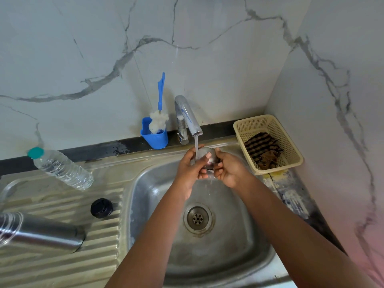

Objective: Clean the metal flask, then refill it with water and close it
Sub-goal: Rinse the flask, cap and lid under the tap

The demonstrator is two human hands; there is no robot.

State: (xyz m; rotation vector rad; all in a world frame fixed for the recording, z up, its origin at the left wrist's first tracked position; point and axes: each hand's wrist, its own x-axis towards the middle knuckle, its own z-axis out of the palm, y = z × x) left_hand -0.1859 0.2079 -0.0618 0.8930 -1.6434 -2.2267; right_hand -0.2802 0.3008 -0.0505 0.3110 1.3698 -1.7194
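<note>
The metal flask (41, 231) lies on its side on the drainboard at the left, mouth towards the left edge. A black stopper (101, 207) sits on the drainboard beside the basin. Under the running tap (187, 117), my left hand (190, 169) and my right hand (227, 169) both hold a small round metal cap (204, 155) over the sink (145, 183). Water streams onto the cap. Fingers of both hands curl around it, and its lower part is hidden.
A clear plastic water bottle (62, 168) with a teal cap lies behind the drainboard. A blue holder (154, 138) with a bottle brush (159, 119) stands left of the tap. At the right, a cream basket (291, 148) holds a striped cloth. The drain (197, 218) is open.
</note>
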